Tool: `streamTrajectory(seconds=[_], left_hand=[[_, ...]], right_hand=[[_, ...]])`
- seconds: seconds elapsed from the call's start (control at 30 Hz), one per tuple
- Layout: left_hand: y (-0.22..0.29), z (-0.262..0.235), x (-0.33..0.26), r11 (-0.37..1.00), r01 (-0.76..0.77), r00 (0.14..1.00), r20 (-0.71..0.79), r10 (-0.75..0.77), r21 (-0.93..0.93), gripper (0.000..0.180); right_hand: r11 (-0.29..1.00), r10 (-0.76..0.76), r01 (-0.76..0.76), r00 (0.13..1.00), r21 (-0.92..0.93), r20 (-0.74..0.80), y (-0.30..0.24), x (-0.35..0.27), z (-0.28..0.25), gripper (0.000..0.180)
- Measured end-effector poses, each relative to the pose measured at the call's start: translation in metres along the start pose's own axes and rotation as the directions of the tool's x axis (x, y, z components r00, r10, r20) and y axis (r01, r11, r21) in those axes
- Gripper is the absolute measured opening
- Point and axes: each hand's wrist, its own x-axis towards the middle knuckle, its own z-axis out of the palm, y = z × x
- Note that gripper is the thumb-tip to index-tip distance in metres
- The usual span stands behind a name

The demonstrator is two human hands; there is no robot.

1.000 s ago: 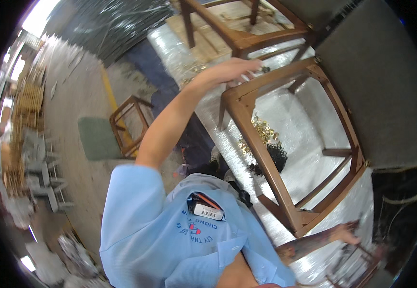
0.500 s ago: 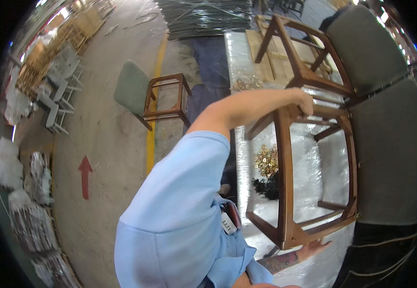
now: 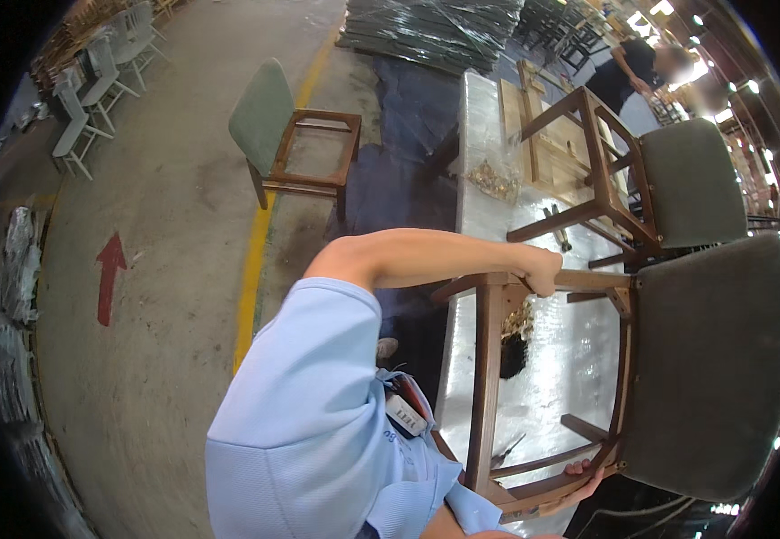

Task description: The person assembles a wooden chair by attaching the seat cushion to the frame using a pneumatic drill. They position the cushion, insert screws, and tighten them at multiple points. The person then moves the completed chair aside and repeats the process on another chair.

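A brown wooden chair frame with a grey padded back lies on a table wrapped in silvery film. My left hand is stretched out from a light blue sleeve and closed over the frame's upper rail. Near the bottom edge, my right hand grips the frame's lower corner, with only its fingers showing. A small dark heap with golden fittings sits on the table inside the frame.
A second wooden chair with a grey back stands further along the table, beside a bag of fittings. A green-backed chair stands on the concrete floor by a yellow line. Another person works at the far end.
The view has swung and the chair frame has turned on the table, its padded back now at the right. Both hands have kept their hold on the frame.
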Motion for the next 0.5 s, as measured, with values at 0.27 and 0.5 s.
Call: streamTrajectory(seconds=[0.27,0.5], left_hand=[[-0.016,-0.032,-0.253,0.921,-0.091,0.989,-0.139,0.041,-0.378,0.045],[-0.053,-0.062,-0.405,0.398,-0.163,0.899,-0.302,-0.318,-0.903,0.049]], right_hand=[[0.967,-0.203,0.231,0.954,-0.106,0.222,-0.054,-0.170,0.082,0.034],[0.893,-0.219,0.363,0.866,-0.266,0.449,-0.062,-0.173,0.226,0.052]])
